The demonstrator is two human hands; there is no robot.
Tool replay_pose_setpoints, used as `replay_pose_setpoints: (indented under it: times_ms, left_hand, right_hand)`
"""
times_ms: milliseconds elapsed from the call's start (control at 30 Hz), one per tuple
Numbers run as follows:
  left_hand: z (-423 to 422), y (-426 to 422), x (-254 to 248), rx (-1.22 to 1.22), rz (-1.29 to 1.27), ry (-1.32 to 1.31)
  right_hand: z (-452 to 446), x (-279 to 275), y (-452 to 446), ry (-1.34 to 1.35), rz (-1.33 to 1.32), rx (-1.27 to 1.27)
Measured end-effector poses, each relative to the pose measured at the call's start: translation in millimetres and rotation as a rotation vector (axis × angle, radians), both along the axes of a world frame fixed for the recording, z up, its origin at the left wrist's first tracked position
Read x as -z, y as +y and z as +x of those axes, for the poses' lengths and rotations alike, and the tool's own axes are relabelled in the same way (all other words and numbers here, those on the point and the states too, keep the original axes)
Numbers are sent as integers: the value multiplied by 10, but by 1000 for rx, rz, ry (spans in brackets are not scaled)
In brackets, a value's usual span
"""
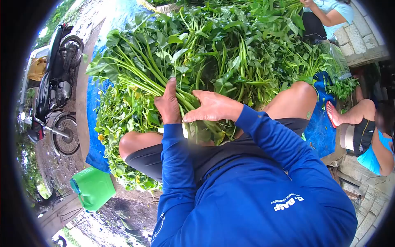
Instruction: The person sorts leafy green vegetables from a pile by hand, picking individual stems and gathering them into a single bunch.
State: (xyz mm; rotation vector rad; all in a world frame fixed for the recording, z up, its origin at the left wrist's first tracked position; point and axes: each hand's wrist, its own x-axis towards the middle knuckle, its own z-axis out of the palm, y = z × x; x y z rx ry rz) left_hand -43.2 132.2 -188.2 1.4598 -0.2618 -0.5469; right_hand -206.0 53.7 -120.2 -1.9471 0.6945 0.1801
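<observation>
Long green stems with broad leaves form a bunch (pixel 144 76) in front of my lap, its leafy end toward the upper left. My left hand (pixel 169 103) is closed round the stems, thumb pointing up. On the right side of the same bunch, my right hand (pixel 214 107) wraps over the stems, its fingers toward my left hand. Cut stem ends hang below both hands, between my knees. A large heap of leafy greens (pixel 242 53) lies just beyond, and looser leaves (pixel 123 111) are spread at the left.
Blue sheeting (pixel 321 127) lies under the greens. A green jerrycan (pixel 94 188) stands at the lower left, and a motorcycle (pixel 53 88) is parked at the far left. One person (pixel 329 16) is at the upper right; another person's leg (pixel 354 113) reaches in at the right.
</observation>
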Motion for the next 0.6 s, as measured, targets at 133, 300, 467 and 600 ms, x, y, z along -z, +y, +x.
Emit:
replay_pose_setpoints:
  times_ms: [133,300,467,600]
  left_hand:
    - [-189,-14,-125,56,-112,143]
    - [-83,-96,-31,28,-51,248]
    - [-46,-77,-140,54,38,218]
    - [40,-64,-11,119,84,205]
  right_hand:
    - [-2,-47,99,111,8,-37]
    - [-268,281,504,-189,-359,24]
    - [-588,288,-331,-456,-129,455]
    - [-942,943,-1268,453,-518,848]
